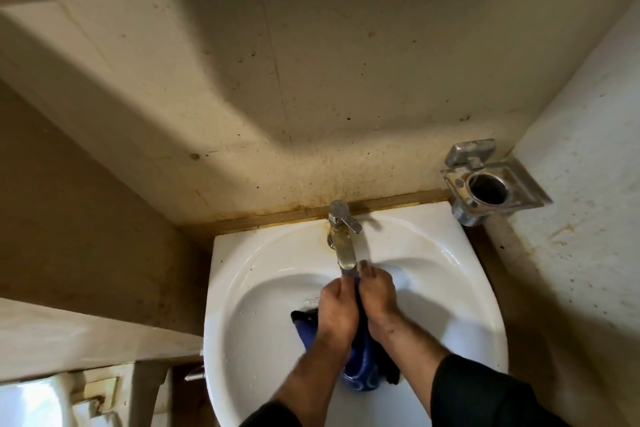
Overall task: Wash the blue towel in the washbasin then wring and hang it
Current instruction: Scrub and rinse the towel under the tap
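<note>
Nearest me, dark sleeves (485,392) lead into the white washbasin (263,374). The blue towel (360,367) hangs bunched inside the bowl between my wrists. My left hand (337,310) and right hand (375,295) are pressed close together, both gripping the towel's upper part just under the stained tap (344,243). Farther back, a metal holder (491,184) is fixed by the spotted wall (277,97).
</note>
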